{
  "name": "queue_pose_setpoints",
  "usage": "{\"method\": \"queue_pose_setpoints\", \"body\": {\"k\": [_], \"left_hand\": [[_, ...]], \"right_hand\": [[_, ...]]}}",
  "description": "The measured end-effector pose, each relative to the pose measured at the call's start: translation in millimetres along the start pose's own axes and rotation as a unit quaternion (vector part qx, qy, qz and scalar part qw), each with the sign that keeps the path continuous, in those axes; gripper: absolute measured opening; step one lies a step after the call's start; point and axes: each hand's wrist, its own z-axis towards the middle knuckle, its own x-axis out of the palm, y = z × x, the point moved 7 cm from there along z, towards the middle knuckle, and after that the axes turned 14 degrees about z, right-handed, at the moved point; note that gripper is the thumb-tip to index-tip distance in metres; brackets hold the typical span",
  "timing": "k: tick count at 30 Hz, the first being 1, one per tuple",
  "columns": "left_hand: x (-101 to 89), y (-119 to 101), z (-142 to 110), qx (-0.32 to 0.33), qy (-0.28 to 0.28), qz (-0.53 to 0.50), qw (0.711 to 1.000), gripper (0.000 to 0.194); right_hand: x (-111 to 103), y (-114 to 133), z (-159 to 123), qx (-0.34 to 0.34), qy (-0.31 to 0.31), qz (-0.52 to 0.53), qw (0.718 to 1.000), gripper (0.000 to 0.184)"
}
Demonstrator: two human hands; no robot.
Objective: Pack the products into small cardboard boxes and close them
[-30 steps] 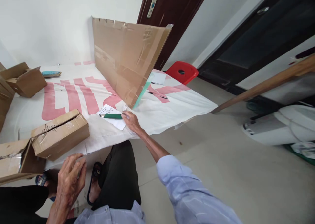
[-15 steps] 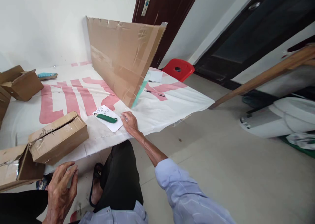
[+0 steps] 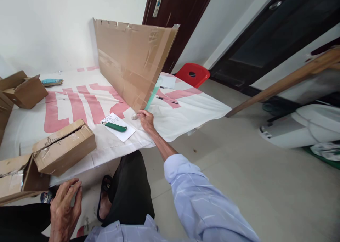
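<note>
My right hand [image 3: 147, 120] is at the lower front corner of a large upright cardboard sheet [image 3: 127, 57], its fingers curled together. A small crumpled, shiny wad [image 3: 135, 117] lies right at its fingertips; whether they grip it or the cardboard corner is unclear. Left of that hand, a green utility knife [image 3: 116, 127] rests on a white paper [image 3: 124, 134] with small drawn shapes. My left hand [image 3: 66, 208] hangs in front of the table edge, below the taped cardboard box [image 3: 66, 150]. Its fingers are loosely bent and apart, holding nothing visible.
A white cloth with red print [image 3: 186, 118] covers the table. More cardboard boxes [image 3: 29, 93] stand at the left, near a blue packet [image 3: 51, 82]. Right of the sheet lie a pen [image 3: 167, 100] and paper [image 3: 168, 82]. A red stool [image 3: 195, 80] is behind the table's far right edge.
My right hand released the knife, which turned and stayed on the paper. That hand then moved up and right to the cardboard corner, uncovering the wad. My left hand sank slightly.
</note>
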Motion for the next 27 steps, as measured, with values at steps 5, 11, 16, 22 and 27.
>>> {"method": "queue_pose_setpoints", "body": {"k": [5,11,16,22,27], "left_hand": [[-4.3,4.3,-5.7,0.001,0.006,0.003,1.0,0.012],[-30.1,-4.5,-1.3,-0.027,-0.007,0.024,0.999,0.021],[-53.3,-0.7,6.4,-0.068,-0.026,0.073,0.995,0.026],[-55.0,14.2,6.1,-0.158,-0.036,0.082,0.983,0.037],[-44.4,23.7,-2.8,-0.193,0.007,0.084,0.978,0.047]], "right_hand": [[-3.0,9.2,-8.5,-0.008,0.011,0.002,1.0,0.035],[4.7,39.7,-26.9,-0.02,0.048,0.023,0.998,0.033],[34.9,108.9,-56.5,-0.088,0.187,0.132,0.969,0.043],[104.8,208.8,-113.0,-0.159,0.443,0.155,0.869,0.094],[153.7,231.6,-137.0,-0.203,0.533,0.073,0.818,0.117]]}}
